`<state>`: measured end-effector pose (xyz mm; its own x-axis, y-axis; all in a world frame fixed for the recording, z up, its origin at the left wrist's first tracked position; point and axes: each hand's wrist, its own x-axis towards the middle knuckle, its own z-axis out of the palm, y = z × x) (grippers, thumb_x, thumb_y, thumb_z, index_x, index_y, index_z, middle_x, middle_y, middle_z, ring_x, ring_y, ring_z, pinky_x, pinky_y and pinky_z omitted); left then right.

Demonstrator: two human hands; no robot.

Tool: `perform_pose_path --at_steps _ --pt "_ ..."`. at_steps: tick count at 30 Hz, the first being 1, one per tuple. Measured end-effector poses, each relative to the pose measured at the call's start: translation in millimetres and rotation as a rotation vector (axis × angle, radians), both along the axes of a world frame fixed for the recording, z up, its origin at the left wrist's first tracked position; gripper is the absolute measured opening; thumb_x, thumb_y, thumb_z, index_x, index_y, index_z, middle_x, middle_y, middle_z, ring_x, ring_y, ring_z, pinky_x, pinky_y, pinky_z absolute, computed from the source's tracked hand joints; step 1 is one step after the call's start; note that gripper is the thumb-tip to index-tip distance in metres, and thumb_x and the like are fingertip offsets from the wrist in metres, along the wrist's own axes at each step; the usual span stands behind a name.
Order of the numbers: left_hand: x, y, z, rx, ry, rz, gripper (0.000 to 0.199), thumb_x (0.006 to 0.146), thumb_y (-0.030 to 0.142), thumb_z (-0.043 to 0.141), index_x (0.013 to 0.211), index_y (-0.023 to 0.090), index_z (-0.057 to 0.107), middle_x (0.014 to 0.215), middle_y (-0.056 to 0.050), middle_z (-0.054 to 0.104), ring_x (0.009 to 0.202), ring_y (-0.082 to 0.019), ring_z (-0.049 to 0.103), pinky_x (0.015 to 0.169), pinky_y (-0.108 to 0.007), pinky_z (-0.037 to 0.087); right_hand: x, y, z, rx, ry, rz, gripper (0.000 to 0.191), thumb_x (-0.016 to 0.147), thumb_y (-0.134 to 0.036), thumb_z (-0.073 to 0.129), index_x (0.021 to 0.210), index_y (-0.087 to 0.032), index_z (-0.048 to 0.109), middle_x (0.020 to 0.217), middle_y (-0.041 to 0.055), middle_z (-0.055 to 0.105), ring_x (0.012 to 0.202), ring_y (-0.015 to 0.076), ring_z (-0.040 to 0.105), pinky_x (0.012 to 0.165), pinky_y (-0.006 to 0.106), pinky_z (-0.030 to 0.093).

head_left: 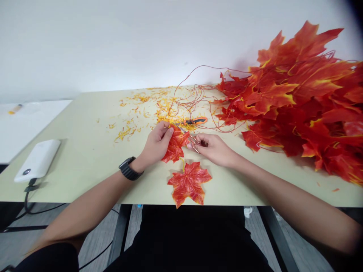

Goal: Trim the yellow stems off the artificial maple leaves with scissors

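A red maple leaf (176, 145) is pinched at its upper left edge by my left hand (159, 142), which has a black watch on the wrist. My right hand (212, 147) has its fingers in the handles of small metal scissors (193, 140), whose blades point up and left over the leaf. Nearer the table's front edge lies another red maple leaf (189, 183), flat, with a yellowish stem. Just beyond the hands, pliers with orange and black handles (198, 121) rest among yellow and orange clippings (161, 109).
A big pile of red leaves (297, 98) covers the table's right side. Thin red cord (204, 99) loops out of it toward the middle. At the left a white power bank (38, 160) has a black cable. A wall stands behind the table (90, 151).
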<state>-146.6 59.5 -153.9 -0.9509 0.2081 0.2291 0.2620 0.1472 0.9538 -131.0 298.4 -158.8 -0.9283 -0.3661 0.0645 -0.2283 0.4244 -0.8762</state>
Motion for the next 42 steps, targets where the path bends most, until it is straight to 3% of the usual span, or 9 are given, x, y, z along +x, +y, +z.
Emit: perform_pose_path --at_steps 19,26,31,36,42 --pt "-0.2 -0.4 -0.1 0.002 -0.019 -0.003 0.031 0.105 0.046 0.064 0.093 0.021 0.05 0.075 0.001 0.053 0.063 -0.011 0.044 0.058 -0.025 0.035 1.2 -2.2 1.9 -0.021 -0.044 -0.013 0.052 0.092 -0.059 0.07 0.071 -0.022 0.04 0.07 -0.001 0.044 0.069 0.0138 0.038 0.063 0.03 0.03" --pt "-0.3 -0.6 -0.4 0.001 -0.012 0.007 0.03 0.104 0.045 0.065 0.091 0.022 0.05 0.072 0.002 0.05 0.062 -0.01 0.041 0.056 -0.025 0.033 0.5 -2.2 -0.4 -0.075 -0.072 -0.015 0.051 0.09 -0.056 0.071 0.069 -0.022 0.039 0.071 0.0008 0.049 0.074 0.0169 0.05 0.067 0.03 0.037" --pt "-0.2 0.0 -0.5 0.004 -0.017 0.015 0.028 0.104 0.043 0.064 0.091 0.022 0.051 0.072 0.001 0.052 0.063 -0.011 0.043 0.057 -0.025 0.033 -0.4 -2.1 -2.3 -0.123 -0.099 0.019 0.049 0.09 -0.053 0.069 0.067 -0.022 0.038 0.072 -0.0002 0.048 0.073 0.0146 0.049 0.069 0.029 0.037" --pt "0.5 -0.5 3.2 0.003 0.011 0.012 0.028 0.103 0.04 0.065 0.089 0.021 0.05 0.071 0.002 0.049 0.063 -0.01 0.041 0.057 -0.024 0.033 0.4 -0.4 7.6 -0.023 -0.068 -0.059 0.055 0.091 -0.064 0.07 0.07 -0.022 0.043 0.071 -0.0019 0.041 0.069 0.0129 0.036 0.064 0.03 0.028" --pt "0.0 -1.8 4.3 0.019 0.004 -0.002 0.028 0.101 0.039 0.067 0.086 0.02 0.052 0.072 0.002 0.05 0.062 -0.009 0.04 0.058 -0.024 0.033 1.0 3.9 20.7 0.049 -0.025 -0.005 0.061 0.094 -0.073 0.065 0.072 -0.022 0.042 0.074 -0.0012 0.042 0.07 0.0136 0.037 0.065 0.032 0.028"
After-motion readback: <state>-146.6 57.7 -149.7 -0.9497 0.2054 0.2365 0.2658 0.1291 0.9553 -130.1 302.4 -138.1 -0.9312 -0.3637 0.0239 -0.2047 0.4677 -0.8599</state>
